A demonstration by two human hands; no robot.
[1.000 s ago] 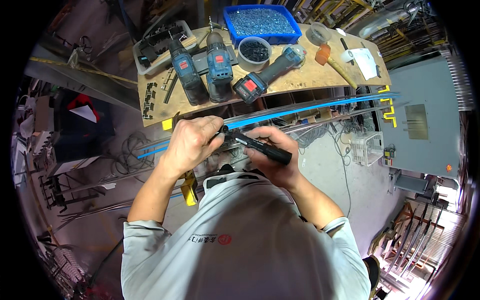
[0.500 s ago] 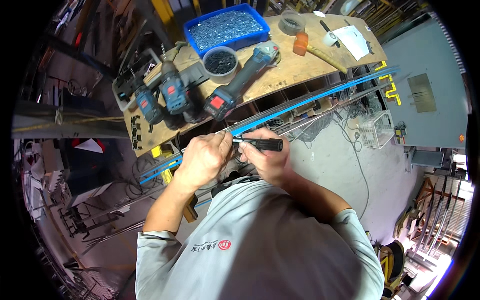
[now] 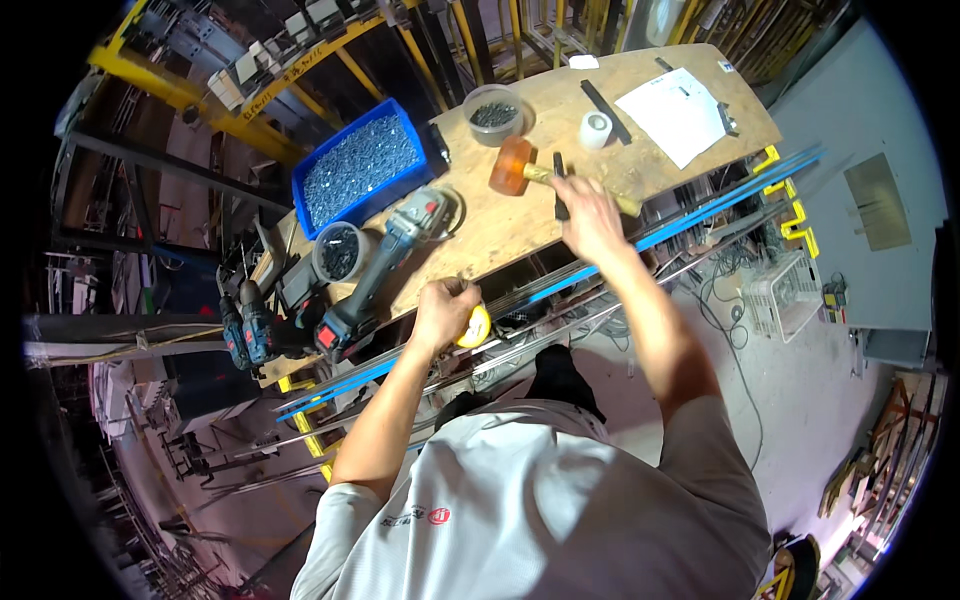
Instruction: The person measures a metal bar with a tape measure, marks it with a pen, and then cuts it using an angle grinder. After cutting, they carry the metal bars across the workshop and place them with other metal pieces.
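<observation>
My right hand reaches over the wooden bench, its fingers closed on a black marker. The marker lies across the handle of an orange-headed mallet, close to the head. Part of the mallet's handle is hidden under that hand. My left hand is at the bench's near edge, closed around a small yellow, rounded tape measure. Just below both hands run long blue and grey metal profiles.
A cordless angle grinder, a tub of black screws and a blue bin of small metal parts stand at the left. Drills lie beyond them. A white roll and a paper sheet are at the right.
My hands have parted. The right carried the marker forward to the mallet; the left now shows a yellow tape measure at the bench edge. The whole view has shifted.
</observation>
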